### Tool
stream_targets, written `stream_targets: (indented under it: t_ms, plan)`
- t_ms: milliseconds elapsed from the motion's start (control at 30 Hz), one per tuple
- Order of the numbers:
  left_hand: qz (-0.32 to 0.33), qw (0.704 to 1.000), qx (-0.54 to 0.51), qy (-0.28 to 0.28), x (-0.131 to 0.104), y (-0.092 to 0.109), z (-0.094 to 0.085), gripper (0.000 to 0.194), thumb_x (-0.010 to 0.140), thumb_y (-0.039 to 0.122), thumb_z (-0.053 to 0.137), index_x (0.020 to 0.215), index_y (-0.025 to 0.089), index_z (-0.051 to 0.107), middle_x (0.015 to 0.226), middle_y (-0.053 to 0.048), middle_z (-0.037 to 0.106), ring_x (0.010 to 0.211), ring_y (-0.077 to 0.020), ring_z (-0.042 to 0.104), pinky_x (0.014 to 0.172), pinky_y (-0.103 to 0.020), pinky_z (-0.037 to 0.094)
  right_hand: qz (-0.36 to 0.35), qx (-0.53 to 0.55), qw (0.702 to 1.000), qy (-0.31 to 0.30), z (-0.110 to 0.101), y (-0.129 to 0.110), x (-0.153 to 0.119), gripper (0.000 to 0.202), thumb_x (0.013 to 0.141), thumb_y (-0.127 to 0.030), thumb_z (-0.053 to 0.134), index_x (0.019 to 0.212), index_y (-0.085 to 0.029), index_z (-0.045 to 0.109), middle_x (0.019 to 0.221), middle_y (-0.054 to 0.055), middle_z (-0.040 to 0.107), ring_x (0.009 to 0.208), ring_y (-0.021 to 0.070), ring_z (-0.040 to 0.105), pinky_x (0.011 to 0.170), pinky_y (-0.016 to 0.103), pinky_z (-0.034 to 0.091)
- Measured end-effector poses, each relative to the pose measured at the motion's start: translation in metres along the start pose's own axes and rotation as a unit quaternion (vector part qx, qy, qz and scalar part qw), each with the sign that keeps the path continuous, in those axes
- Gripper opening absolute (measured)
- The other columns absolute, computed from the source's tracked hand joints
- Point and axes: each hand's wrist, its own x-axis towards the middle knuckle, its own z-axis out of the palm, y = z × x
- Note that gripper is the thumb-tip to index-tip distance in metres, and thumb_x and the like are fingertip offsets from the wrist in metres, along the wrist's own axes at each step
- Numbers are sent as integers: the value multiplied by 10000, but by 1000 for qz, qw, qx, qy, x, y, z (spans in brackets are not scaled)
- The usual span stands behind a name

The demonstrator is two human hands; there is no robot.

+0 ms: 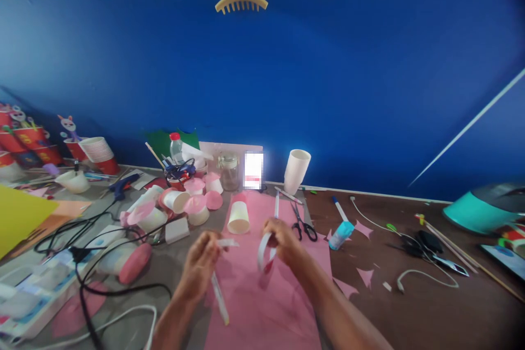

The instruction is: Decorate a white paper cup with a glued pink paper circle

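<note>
My left hand (202, 258) is closed, pinching a short white strip (228, 243) that looks like tape. In my right hand (282, 236) is a roll of white tape (261, 254), gripped at its upper edge. Both hands are above a large sheet of pink paper (266, 311). Below my left hand a white pen (220, 299) slants across the sheet's left edge; whether that hand touches it I cannot tell. A cream paper cup (238, 217) lies on its side beyond my hands. Black-handled scissors (304, 228) lie right of my right hand.
Several pink-trimmed cups (197, 210), a glass jar (228, 171) and a hot glue gun (123, 186) crowd the left, with black cables (109, 257) and a power strip (36, 298). A glue bottle (341, 235) and pink scraps (365, 277) lie right. White stacked cups (297, 170) stand behind.
</note>
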Motion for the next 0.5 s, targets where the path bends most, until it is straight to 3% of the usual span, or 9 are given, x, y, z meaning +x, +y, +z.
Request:
stream_targets:
  t_ms: [100,333,400,500]
  plan:
    - [40,996,-51,55,8,5,-5,346,613,428,861,693,201,611,605,61,524,610,-97,483,669,-232,438,-18,-4,999,49,-25,-4,9,196,643,-352,455,546,-237,330,484,-72,323,419,67,196,423,227,206]
    - [-6,999,-38,-6,6,3,7,351,650,423,838,716,172,602,654,36,570,602,-91,505,665,-241,440,-19,-137,989,44,-31,14,19,76,638,-265,514,620,-199,546,532,-40,475,446,108,404,445,232,318]
    - [-12,999,-36,-9,4,2,8,336,650,400,840,711,169,603,676,35,575,576,-80,485,664,-249,438,-42,-190,977,84,-31,21,22,100,665,-251,518,702,-195,592,625,-10,554,540,144,499,520,257,395]
    - [-21,999,-16,-18,3,-2,10,304,683,388,817,699,163,612,672,39,547,579,-78,474,647,-242,422,-95,-272,943,168,-31,27,23,220,716,-235,551,913,-175,631,889,76,638,843,233,587,763,343,452]
